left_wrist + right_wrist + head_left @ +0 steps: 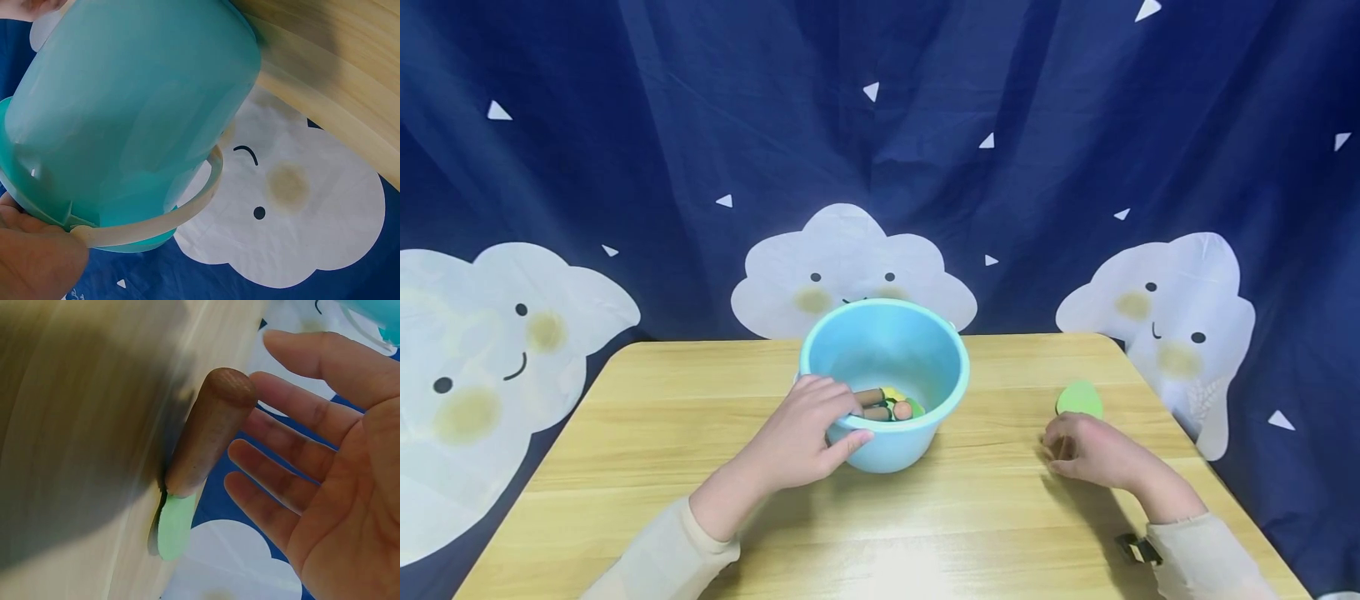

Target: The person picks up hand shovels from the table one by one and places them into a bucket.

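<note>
My left hand (808, 429) grips the near left rim of a light blue bucket (891, 450), fingers over the edge and thumb outside. The bucket tilts towards me. Inside it lie several small brown-handled toy pieces (876, 412) with yellow, green and orange ends, partly hidden by the near rim. My right hand (1101, 450) is beside a toy piece on the table, its fingers spread and relaxed. That piece has a thick brown cylinder handle (209, 434) and a flat light green oval head (1080, 400). In the right wrist view the fingertips are right at the handle's end.
A pale carrying handle (156, 226) hangs on the bucket's outside. The light wooden table (692, 392) has rounded far corners. Behind it hangs a dark blue curtain (820, 125) with white clouds and triangles. A small black strap piece (1138, 550) shows at the right sleeve.
</note>
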Action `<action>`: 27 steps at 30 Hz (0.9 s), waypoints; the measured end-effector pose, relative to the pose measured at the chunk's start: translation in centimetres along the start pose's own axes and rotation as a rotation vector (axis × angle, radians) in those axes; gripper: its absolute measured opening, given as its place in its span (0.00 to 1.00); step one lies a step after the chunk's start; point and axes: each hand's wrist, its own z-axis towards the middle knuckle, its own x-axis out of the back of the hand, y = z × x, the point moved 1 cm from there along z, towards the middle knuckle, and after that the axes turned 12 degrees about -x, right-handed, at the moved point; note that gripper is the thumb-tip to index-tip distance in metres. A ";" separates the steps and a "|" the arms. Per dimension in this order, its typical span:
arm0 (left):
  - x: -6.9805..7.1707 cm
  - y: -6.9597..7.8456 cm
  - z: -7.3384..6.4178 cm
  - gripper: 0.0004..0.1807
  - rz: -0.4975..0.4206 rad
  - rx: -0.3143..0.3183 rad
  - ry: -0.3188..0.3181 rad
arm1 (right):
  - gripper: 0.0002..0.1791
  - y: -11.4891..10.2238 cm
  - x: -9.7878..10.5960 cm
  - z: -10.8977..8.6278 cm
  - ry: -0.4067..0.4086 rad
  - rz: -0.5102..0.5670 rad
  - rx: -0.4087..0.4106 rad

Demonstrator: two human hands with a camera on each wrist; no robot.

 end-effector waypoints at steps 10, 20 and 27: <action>-0.1 -0.1 0.0 0.13 0.007 -0.007 0.008 | 0.19 0.2 -0.2 -0.2 -0.092 0.055 -0.011; -0.1 -0.1 0.0 0.13 0.003 -0.002 0.013 | 0.25 0.5 -0.3 -0.7 -0.056 -0.017 0.083; -0.1 -0.1 0.0 0.14 0.010 -0.011 0.014 | 0.28 1.5 -1.1 -0.4 0.115 -0.090 0.285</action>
